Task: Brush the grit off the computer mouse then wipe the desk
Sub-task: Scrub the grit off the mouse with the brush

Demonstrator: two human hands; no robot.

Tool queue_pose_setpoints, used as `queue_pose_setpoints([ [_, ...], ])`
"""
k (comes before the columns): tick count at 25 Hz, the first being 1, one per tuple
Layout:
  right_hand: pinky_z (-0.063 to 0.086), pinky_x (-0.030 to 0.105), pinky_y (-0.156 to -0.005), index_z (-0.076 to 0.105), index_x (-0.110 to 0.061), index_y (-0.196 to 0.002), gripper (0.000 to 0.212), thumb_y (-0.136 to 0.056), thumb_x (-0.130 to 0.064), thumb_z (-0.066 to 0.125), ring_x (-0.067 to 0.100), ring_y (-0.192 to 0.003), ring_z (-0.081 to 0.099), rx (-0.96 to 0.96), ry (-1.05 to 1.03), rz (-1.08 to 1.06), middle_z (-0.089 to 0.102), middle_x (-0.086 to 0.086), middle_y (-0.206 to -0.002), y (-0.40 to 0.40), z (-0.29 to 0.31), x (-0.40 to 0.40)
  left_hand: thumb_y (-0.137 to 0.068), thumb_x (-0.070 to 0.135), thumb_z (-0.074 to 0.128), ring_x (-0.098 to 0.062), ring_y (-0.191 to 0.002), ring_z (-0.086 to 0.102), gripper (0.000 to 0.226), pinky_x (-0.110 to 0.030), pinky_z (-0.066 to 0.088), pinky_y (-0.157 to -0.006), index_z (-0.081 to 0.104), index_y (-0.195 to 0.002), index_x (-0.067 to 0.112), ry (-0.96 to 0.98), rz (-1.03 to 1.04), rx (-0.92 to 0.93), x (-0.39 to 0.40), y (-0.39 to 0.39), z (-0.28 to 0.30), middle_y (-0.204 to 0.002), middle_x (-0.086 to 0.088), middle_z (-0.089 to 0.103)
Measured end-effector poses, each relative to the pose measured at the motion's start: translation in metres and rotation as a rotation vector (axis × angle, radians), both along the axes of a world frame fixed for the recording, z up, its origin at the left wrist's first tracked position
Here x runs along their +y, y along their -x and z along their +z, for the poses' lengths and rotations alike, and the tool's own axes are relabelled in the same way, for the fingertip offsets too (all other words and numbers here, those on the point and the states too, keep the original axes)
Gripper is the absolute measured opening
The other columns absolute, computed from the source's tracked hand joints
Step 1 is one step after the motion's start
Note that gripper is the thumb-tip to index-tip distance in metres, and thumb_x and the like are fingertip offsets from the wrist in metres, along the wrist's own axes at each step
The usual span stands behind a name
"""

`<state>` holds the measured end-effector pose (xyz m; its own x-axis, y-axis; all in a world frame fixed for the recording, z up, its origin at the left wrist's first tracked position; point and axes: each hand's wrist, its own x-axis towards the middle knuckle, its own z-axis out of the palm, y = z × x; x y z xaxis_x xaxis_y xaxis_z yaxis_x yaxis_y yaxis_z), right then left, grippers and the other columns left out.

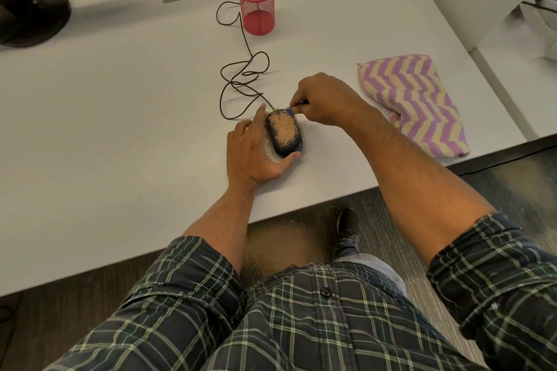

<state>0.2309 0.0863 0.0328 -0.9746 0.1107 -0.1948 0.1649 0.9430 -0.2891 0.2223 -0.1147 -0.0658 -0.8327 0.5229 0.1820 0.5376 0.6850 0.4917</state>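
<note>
The grit-coated mouse [284,135] lies on the desk [120,129], clasped between the left hand's [256,153] fingers and thumb. At its far end, the right hand's [325,99] fingers pinch a small blue brush [291,111]. Its cable [241,81] loops beyond; a striped cloth [416,102] lies right of the fingers.

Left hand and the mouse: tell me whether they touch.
Touching. The head view shows the left hand cupped around the mouse, its thumb pressed against the near end and its fingers along the left side.
</note>
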Motion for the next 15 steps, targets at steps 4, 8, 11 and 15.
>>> queue_pose_setpoints([
  [4,0.04,0.031,-0.07,0.077,-0.024,-0.109,0.021,-0.093,-0.029,0.065,0.018,-0.091,0.058,0.016,0.022,0.029,0.065,-0.004,-0.099,0.001,0.003,-0.001,-0.065,0.085,0.068,-0.025,-0.12,0.052,0.12,-0.041,0.043,-0.096,0.036,-0.157,0.015,-0.005,0.001,-0.003,0.0,0.0,0.001,-0.139,0.0,0.061],
  [8,0.049,0.032,-0.076,0.077,-0.023,-0.108,0.02,-0.091,-0.028,0.067,0.021,-0.094,0.063,0.004,0.021,-0.005,0.072,0.0,-0.108,0.004,0.004,-0.006,-0.065,0.083,0.07,-0.025,-0.122,0.052,0.121,-0.042,0.042,-0.098,0.035,-0.157,0.014,-0.001,-0.004,-0.009,0.0,-0.001,0.003,-0.141,0.0,0.061],
  [11,0.048,0.031,-0.075,0.078,-0.022,-0.106,0.02,-0.09,-0.027,0.067,0.021,-0.093,0.064,0.023,0.011,-0.028,0.073,0.0,-0.106,0.007,0.006,-0.008,-0.065,0.082,0.071,-0.026,-0.123,0.052,0.121,-0.042,0.042,-0.099,0.035,-0.158,0.013,0.0,-0.005,-0.019,0.0,-0.001,0.004,-0.141,-0.001,0.061],
  [15,0.051,0.031,-0.075,0.079,-0.021,-0.103,0.02,-0.088,-0.03,0.069,0.02,-0.089,0.066,0.023,0.03,-0.057,0.074,0.0,-0.101,0.009,0.008,-0.013,-0.065,0.082,0.071,-0.026,-0.124,0.051,0.121,-0.043,0.041,-0.1,0.035,-0.158,0.013,0.007,-0.004,-0.021,0.0,-0.001,0.004,-0.141,-0.002,0.06],
])
